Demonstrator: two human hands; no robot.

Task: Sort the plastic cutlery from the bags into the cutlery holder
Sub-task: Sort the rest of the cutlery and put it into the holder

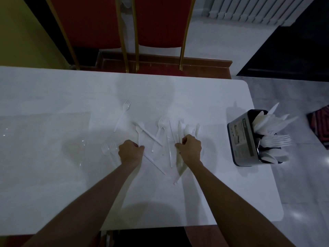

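Observation:
Several white plastic forks, knives and spoons lie scattered on the white table in front of me. One fork lies apart at the far left of the pile. My left hand is closed on the handles of two forks whose tines point left. My right hand is closed around a bunch of cutlery with a spoon sticking up. The black cutlery holder stands at the table's right edge, with knives, forks and spoons in separate compartments.
A clear plastic bag lies flat on the table's left side. Two red chairs with gold frames stand behind the far edge. The table ends just right of the holder; grey floor lies beyond.

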